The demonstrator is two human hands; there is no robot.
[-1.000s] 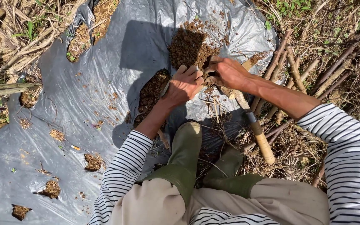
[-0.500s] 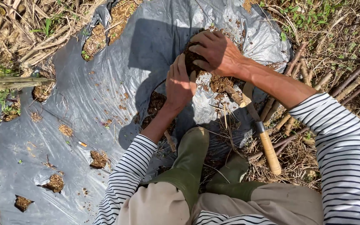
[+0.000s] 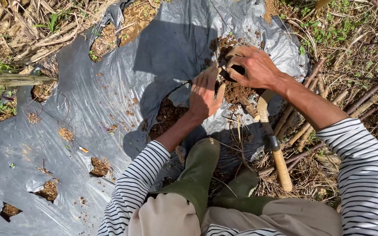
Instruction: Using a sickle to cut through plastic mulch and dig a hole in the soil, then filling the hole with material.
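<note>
Compared with a moment back, both hands drawn closer together over the same hole in the plastic, the clump of soil no longer lifted high but down at the opening; judging by that, earth being pressed back in rather than dug out. Left hand [image 3: 205,91] flat and upright, fingers [image 3: 211,74] pressed together and extended toward 12 o'clock, palm edge against the loose brown soil [image 3: 235,91]. Right hand [image 3: 253,66] curled over the top of the mound at 1 o'clock of the left, fingers bent and closed around something dark; what exactly is pinched cannot be told, hidden under the knuckles. Soil crumbly, dry-looking, reddish brown, heaped at the torn hole in the grey plastic mulch sheet [image 3: 110,100], with a second patch of exposed earth [image 3: 167,117] at 7 o'clock of the left hand. Small hand tool with a pale wooden handle [image 3: 281,164] lying untouched on the ground at 5 o'clock of the right hand, blade end near the mound. Green rubber boots [image 3: 200,168] planted just below the hole. More small soil-filled holes [image 3: 99,166] scattered across the sheet toward 8 o'clock, dry stalks and sticks [image 3: 311,126] along the right edge.
</note>
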